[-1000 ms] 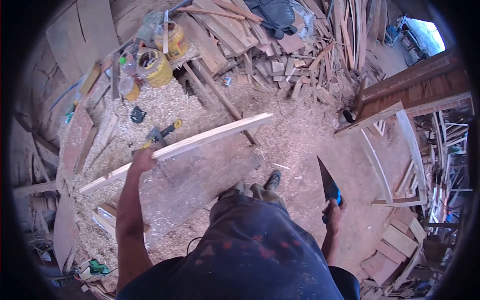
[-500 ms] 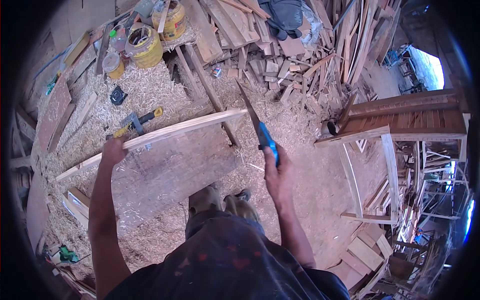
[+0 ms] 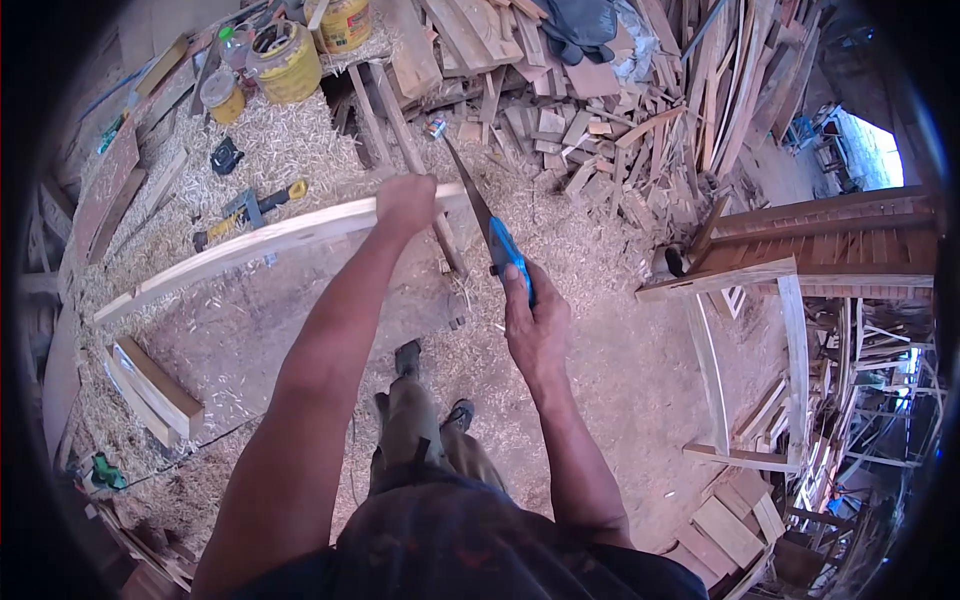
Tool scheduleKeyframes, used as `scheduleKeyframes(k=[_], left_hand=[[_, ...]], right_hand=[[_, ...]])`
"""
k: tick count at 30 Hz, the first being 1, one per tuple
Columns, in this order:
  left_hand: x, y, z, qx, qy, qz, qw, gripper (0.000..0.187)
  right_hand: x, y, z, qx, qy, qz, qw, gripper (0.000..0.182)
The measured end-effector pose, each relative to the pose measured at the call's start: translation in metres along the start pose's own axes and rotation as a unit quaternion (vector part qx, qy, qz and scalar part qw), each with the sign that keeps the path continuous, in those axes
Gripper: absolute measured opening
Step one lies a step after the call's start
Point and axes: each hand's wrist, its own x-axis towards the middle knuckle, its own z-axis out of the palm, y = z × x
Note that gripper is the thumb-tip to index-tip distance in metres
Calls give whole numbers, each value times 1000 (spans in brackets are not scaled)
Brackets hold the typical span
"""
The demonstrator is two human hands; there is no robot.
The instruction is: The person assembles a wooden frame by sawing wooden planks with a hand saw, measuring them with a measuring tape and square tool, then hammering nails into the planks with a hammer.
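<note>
My left hand (image 3: 407,204) is closed over the right part of a long, slightly curved wooden strip (image 3: 250,242) that lies across the workbench (image 3: 300,320). In my right hand (image 3: 537,315) is a handsaw (image 3: 500,240), gripped by its blue handle, thumb along the top. Its narrow dark blade points up and to the left, the middle of it close beside the strip's right end. Behind the strip a clamp-like tool with a yellow handle end (image 3: 297,188) rests on the shavings. A small black tape measure (image 3: 226,155) sits farther back.
Yellow buckets (image 3: 285,65) and a bottle with a green cap (image 3: 232,45) stand at the back left. Two short wood pieces (image 3: 155,395) lie on the bench's left. Offcuts (image 3: 570,135) are heaped behind; a wooden frame (image 3: 790,350) stands at the right.
My left hand has slid from the strip's left-middle to near its right end. The saw in my right hand has moved slightly left and up, closer to the strip's end.
</note>
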Motion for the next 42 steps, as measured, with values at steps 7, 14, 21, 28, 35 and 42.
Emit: scheduleKeyframes(k=[7, 14, 21, 28, 35, 42], left_hand=[[1, -12, 15, 32, 73, 41, 996, 39], [-2, -7, 8, 29, 58, 29, 997, 38], [5, -13, 7, 35, 63, 31, 997, 37], [-4, -9, 15, 22, 93, 52, 994, 37], [11, -11, 3, 23, 94, 47, 994, 33], [-5, -11, 21, 25, 117, 54, 991, 35]], right_hand=[[-1, 31, 7, 105, -17, 30, 994, 41], [-37, 28, -22, 68, -22, 24, 997, 41], [-42, 38, -16, 129, -40, 58, 989, 38], [-63, 39, -28, 115, -4, 58, 992, 36], [-47, 20, -18, 92, -30, 3, 995, 34], [-72, 39, -28, 152, -8, 74, 986, 33]])
